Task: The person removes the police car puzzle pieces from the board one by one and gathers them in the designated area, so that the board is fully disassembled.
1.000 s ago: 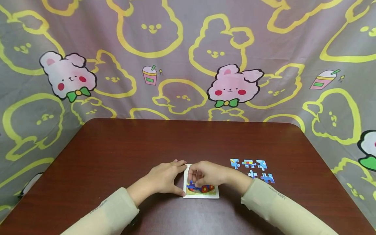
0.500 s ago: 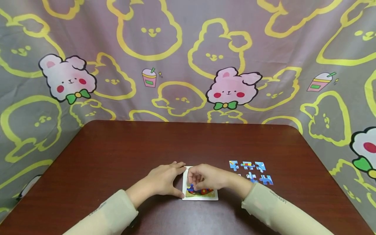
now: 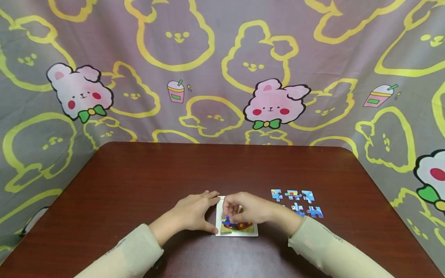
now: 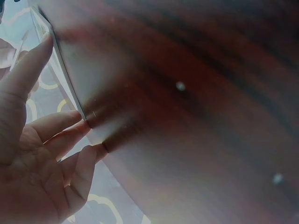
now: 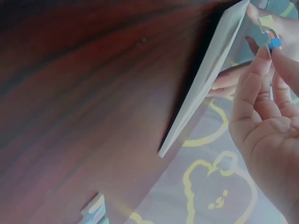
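In the head view a white-framed jigsaw board (image 3: 240, 233) with a red and blue vehicle picture lies near the table's front. My left hand (image 3: 192, 211) spans its left side, thumb at the near corner and fingers at the far corner. The left wrist view shows thumb and fingertips against the board's edge (image 4: 65, 70). Over the board, my right hand (image 3: 248, 208) pinches a small puzzle piece (image 5: 274, 43), coloured blue and yellow, between thumb and forefinger. The right wrist view shows that piece held above the board's plane. The right hand hides the board's upper part.
Several loose blue puzzle pieces (image 3: 308, 195) lie in two rows to the right of the board, partly behind the right forearm. The dark red table (image 3: 174, 166) ends at a patterned curtain (image 3: 208, 58) behind and on both sides.
The head view has shifted slightly. My right hand has risen a little over the board with the puzzle piece, which now looks tilted. The left hand keeps its place.
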`<state>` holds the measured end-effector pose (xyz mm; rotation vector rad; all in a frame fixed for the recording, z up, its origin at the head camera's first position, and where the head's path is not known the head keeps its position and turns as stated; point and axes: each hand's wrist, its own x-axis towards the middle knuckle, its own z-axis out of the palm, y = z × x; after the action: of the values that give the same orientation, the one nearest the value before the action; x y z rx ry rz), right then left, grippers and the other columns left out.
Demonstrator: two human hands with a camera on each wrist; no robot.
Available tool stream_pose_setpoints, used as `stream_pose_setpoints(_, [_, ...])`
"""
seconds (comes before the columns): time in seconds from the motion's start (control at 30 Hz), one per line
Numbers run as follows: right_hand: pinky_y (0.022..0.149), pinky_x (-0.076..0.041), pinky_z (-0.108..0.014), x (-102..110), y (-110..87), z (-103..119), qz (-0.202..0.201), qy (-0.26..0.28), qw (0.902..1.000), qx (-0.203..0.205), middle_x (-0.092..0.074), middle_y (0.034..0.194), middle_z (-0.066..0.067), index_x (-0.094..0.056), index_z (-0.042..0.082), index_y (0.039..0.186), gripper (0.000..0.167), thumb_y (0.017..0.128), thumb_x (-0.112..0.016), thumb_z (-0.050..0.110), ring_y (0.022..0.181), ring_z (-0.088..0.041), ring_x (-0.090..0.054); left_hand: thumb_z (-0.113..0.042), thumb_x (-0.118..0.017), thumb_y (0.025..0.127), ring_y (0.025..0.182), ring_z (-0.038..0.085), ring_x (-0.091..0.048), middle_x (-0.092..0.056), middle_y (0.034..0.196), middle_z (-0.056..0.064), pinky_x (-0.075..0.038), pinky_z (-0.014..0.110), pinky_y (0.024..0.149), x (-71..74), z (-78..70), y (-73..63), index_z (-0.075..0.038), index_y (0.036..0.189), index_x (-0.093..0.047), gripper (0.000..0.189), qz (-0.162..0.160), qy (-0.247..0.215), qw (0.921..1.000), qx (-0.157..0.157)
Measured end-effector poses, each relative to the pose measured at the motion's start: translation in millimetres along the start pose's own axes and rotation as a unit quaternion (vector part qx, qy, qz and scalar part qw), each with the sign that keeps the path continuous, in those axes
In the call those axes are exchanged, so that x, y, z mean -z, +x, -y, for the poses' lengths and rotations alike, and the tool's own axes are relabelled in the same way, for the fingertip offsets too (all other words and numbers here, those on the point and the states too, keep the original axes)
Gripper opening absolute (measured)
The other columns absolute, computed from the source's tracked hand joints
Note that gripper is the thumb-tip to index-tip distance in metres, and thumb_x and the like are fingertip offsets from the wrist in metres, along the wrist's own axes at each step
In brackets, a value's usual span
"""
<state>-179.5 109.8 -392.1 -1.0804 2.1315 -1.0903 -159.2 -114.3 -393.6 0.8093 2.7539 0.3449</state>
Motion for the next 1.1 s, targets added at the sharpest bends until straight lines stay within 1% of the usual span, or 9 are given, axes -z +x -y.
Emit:
stream_pose_setpoints(0.2, [0.074, -0.053, -0.023, 6.0, -8.7, -0.9, -0.011, -0.005, 0.9999, -0.005, -0.065, 0.083, 0.002, -0.061, 0.010, 0.092, 0.014, 0.088, -0.069, -0.001, 0.078, -0.002, -0.058, -0.056, -0.085, 0.069, 0.142, 0.033, -0.044, -0.047, 0.154, 0.005, -0.051, 0.056, 0.097, -0.3, 0.3, 0.7, -0.013, 0.143, -0.054, 0.091, -0.004, 0.007, 1.0000, -0.001])
stream_pose_setpoints(0.47, [0.068, -0.050, -0.023, 17.5, -27.3, -8.0, -0.037, -0.004, 0.9993, -0.012, -0.065, 0.080, -0.001, -0.060, 0.008, 0.091, 0.014, 0.088, -0.069, -0.002, 0.076, -0.003, -0.056, -0.056, -0.085, 0.068, 0.141, 0.033, -0.046, -0.048, 0.154, 0.005, -0.049, 0.053, 0.100, -1.2, -0.4, 1.5, -0.012, 0.143, -0.055, 0.092, -0.007, 0.017, 0.9998, -0.006])
stream_pose_setpoints(0.57, [0.068, -0.050, -0.022, 21.8, -37.3, -11.5, -0.046, 0.001, 0.9989, -0.010, -0.064, 0.080, -0.002, -0.060, 0.007, 0.091, 0.013, 0.088, -0.069, -0.001, 0.075, -0.004, -0.056, -0.057, -0.084, 0.069, 0.142, 0.033, -0.045, -0.047, 0.155, 0.004, -0.048, 0.053, 0.102, -1.4, -0.1, 1.5, -0.012, 0.144, -0.054, 0.092, -0.006, 0.017, 0.9998, -0.004])
stream_pose_setpoints(0.7, [0.070, -0.050, -0.023, 26.4, -53.4, -16.3, -0.054, 0.017, 0.9980, -0.026, -0.063, 0.080, -0.001, -0.059, 0.007, 0.092, 0.012, 0.089, -0.069, 0.000, 0.076, -0.006, -0.056, -0.058, -0.084, 0.069, 0.143, 0.033, -0.044, -0.046, 0.155, 0.004, -0.048, 0.054, 0.101, -1.4, 0.4, 0.6, -0.012, 0.144, -0.053, 0.093, -0.005, 0.016, 0.9999, -0.003])
stream_pose_setpoints(0.87, [0.071, -0.050, -0.024, 30.8, -74.1, -22.2, -0.064, 0.005, 0.9969, -0.046, -0.063, 0.080, 0.001, -0.059, 0.010, 0.092, 0.012, 0.090, -0.069, 0.003, 0.078, -0.007, -0.057, -0.057, -0.084, 0.069, 0.142, 0.033, -0.044, -0.046, 0.155, 0.004, -0.049, 0.054, 0.100, -1.7, 0.5, -0.7, -0.012, 0.144, -0.054, 0.093, -0.006, 0.014, 0.9999, -0.001])
stream_pose_setpoints(1.1, [0.070, -0.050, -0.025, 36.8, -98.5, -27.5, -0.082, -0.006, 0.9955, -0.049, -0.064, 0.081, 0.000, -0.060, 0.010, 0.093, 0.012, 0.090, -0.069, 0.004, 0.080, -0.006, -0.057, -0.057, -0.084, 0.069, 0.142, 0.033, -0.045, -0.047, 0.154, 0.005, -0.049, 0.053, 0.099, -3.1, 0.1, -1.0, -0.011, 0.144, -0.054, 0.093, -0.008, 0.009, 0.9999, -0.003])
